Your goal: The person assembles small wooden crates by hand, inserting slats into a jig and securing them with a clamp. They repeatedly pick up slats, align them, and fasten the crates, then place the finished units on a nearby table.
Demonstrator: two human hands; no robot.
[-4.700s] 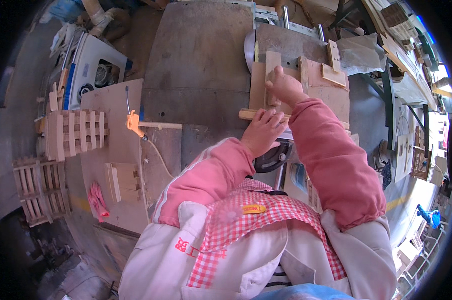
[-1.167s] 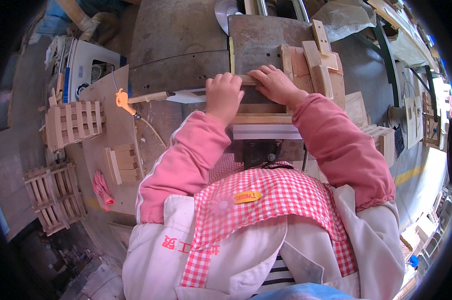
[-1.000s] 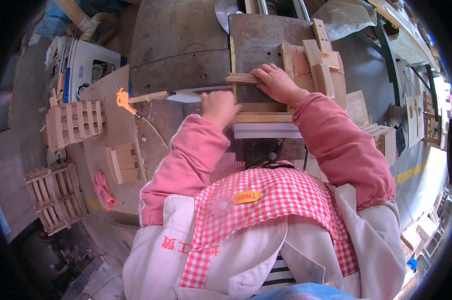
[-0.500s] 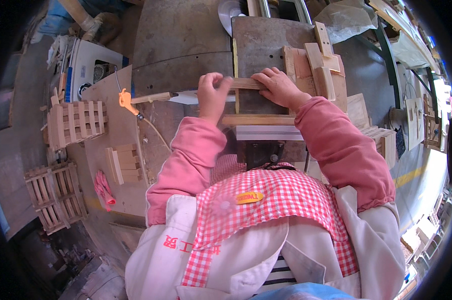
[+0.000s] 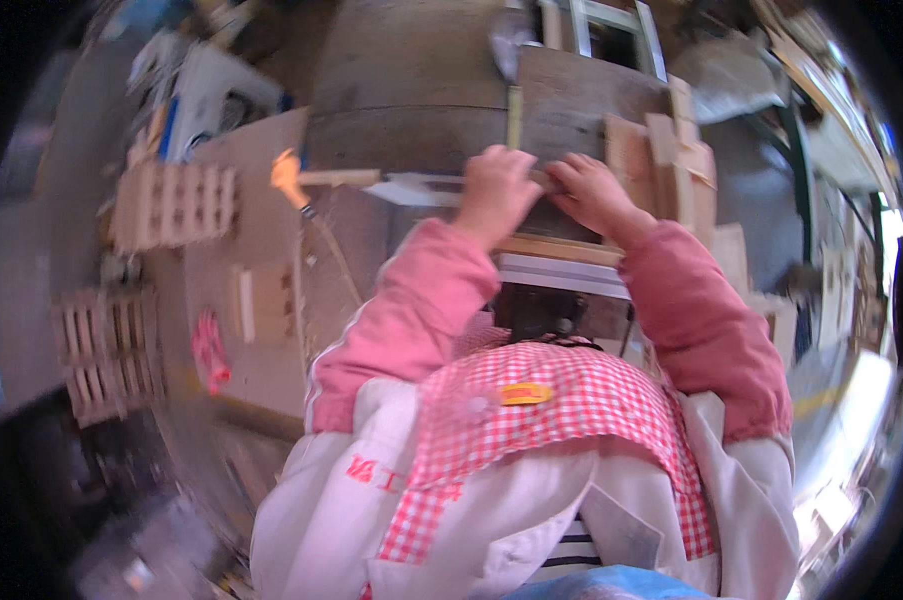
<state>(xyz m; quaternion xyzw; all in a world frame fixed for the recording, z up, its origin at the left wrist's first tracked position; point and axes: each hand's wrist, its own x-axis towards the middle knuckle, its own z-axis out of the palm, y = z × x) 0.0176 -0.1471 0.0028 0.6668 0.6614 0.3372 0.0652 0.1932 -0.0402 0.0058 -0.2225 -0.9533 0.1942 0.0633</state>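
My left hand [image 5: 497,195] and my right hand [image 5: 596,198] are close together over the near part of a dark saw table [image 5: 401,75]. A short wooden strip [image 5: 544,181] shows in the small gap between them. The fingers of both hands are bent round its ends, which they mostly hide; motion blurs the detail. Nearer to me, a wooden bar [image 5: 561,248] lies along a pale metal rail [image 5: 563,275] at the table's front. Beyond my hands, a round saw blade [image 5: 509,42] stands at the table's far part.
Wooden pieces [image 5: 668,170] are stacked on the table's right side. An orange air gun [image 5: 289,180] with a hose is at the left, near a slatted wood stack [image 5: 176,205]. Pink gloves [image 5: 209,350] lie lower left. A clear plastic sheet [image 5: 736,80] hangs far right.
My left hand has moved right, close to my right hand, and its fingers have closed onto the strip. The whole view has shifted and is more blurred.
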